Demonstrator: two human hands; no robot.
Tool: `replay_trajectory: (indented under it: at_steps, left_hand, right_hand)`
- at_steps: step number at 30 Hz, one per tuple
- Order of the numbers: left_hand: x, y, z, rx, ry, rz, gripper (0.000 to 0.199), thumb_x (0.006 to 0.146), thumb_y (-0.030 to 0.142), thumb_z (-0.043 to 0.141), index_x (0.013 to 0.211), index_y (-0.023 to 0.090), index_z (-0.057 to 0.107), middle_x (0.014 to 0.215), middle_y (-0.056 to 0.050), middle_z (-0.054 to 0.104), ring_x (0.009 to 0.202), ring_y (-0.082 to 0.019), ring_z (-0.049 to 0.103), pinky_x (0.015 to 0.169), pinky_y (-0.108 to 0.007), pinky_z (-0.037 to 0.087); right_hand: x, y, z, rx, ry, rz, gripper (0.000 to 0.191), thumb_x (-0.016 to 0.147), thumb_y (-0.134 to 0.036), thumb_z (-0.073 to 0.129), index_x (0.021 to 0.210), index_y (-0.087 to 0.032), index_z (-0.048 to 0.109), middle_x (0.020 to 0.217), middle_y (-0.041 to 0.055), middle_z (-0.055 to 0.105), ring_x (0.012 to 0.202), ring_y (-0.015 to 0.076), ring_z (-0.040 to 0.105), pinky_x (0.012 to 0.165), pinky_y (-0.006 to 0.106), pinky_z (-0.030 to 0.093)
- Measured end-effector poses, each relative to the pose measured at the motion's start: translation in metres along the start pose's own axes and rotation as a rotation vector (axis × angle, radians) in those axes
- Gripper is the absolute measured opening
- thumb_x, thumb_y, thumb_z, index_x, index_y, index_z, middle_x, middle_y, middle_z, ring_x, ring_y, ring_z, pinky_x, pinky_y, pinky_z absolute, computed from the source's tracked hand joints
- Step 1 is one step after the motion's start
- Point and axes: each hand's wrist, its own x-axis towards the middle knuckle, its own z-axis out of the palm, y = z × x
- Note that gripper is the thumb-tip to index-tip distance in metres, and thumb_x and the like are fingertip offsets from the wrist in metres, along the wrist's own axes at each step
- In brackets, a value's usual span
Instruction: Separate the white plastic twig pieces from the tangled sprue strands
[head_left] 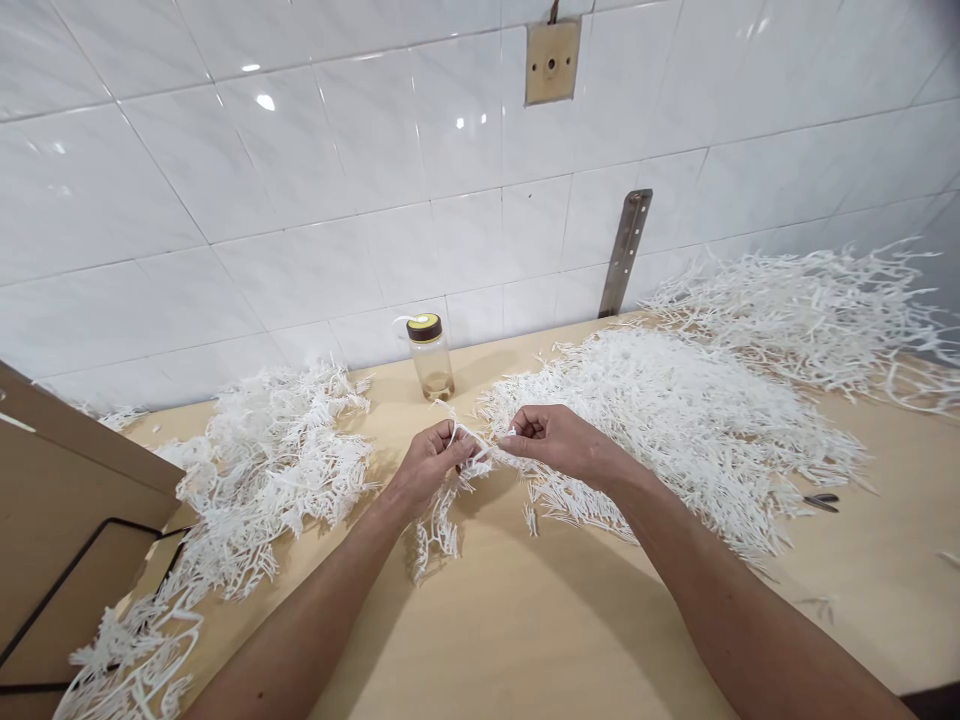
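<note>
My left hand [435, 457] is closed on a white branched plastic strand [474, 448] above the middle of the table. Close to its right, my right hand [556, 440] pinches with thumb and forefinger at the strand's end; whatever small bit lies between those fingertips is too small to make out. Below my left hand, more white branched plastic [436, 530] hangs or lies near the tabletop; I cannot tell which. Just right of my right hand spreads a wide heap of small white plastic pieces [675, 410].
Tangled white branched strands [277, 450] pile up at left, with more [817, 310] at far right. A lidded clear jar [433, 365] stands near the tiled wall [300, 170]. Small dark snips [822, 502] lie at right. A cardboard box [67, 530] stands at left, a metal bracket [626, 250] behind.
</note>
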Motion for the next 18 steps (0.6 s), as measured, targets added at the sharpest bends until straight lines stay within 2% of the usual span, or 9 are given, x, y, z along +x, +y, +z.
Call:
replay_trajectory:
  at_steps: [5,8,11,14,18]
  left_hand:
    - [-0.001,0.001,0.000,0.008,-0.092,-0.014,0.031,0.078,0.042,0.074,0.085,0.015,0.061,0.072,0.001,0.054,0.064,-0.010,0.047,0.063,-0.023,0.038]
    - [-0.002,0.004,0.002,0.020,-0.148,-0.049,0.034,0.076,0.043,0.075,0.091,0.015,0.064,0.074,0.001,0.054,0.067,-0.011,0.048,0.064,-0.024,0.037]
    - [-0.004,0.006,0.002,0.061,-0.186,-0.096,0.038,0.072,0.044,0.078,0.093,0.014,0.066,0.076,0.000,0.056,0.069,-0.013,0.049,0.065,-0.025,0.036]
    - [-0.004,0.007,0.003,0.097,-0.191,-0.132,0.038,0.069,0.045,0.080,0.086,0.014,0.065,0.073,0.000,0.055,0.066,-0.012,0.047,0.063,-0.025,0.033]
    - [-0.003,0.006,0.004,0.091,-0.110,-0.134,0.038,0.068,0.046,0.080,0.073,0.015,0.058,0.066,0.002,0.051,0.060,-0.010,0.042,0.058,-0.023,0.030]
  right_hand:
    - [0.001,-0.002,0.003,-0.118,0.166,0.007,0.035,0.074,-0.050,0.072,0.071,-0.019,0.056,0.062,-0.0032,0.049,0.056,0.0112,0.040,0.051,0.026,0.030]
    - [0.003,-0.001,0.007,-0.151,0.204,-0.015,0.033,0.074,-0.049,0.071,0.072,-0.019,0.056,0.062,-0.0033,0.050,0.056,0.0111,0.040,0.052,0.025,0.031]
    - [0.004,0.000,0.013,-0.145,0.198,-0.047,0.035,0.074,-0.051,0.071,0.072,-0.020,0.054,0.064,-0.0031,0.050,0.057,0.0112,0.041,0.053,0.025,0.031]
    - [0.004,0.001,0.018,-0.117,0.178,-0.039,0.038,0.073,-0.053,0.073,0.074,-0.019,0.055,0.066,-0.0022,0.053,0.060,0.0117,0.043,0.054,0.025,0.033]
    - [0.002,0.000,0.014,0.030,0.023,-0.024,0.036,0.074,-0.050,0.074,0.081,-0.018,0.060,0.071,-0.0008,0.057,0.062,0.0116,0.047,0.054,0.025,0.035]
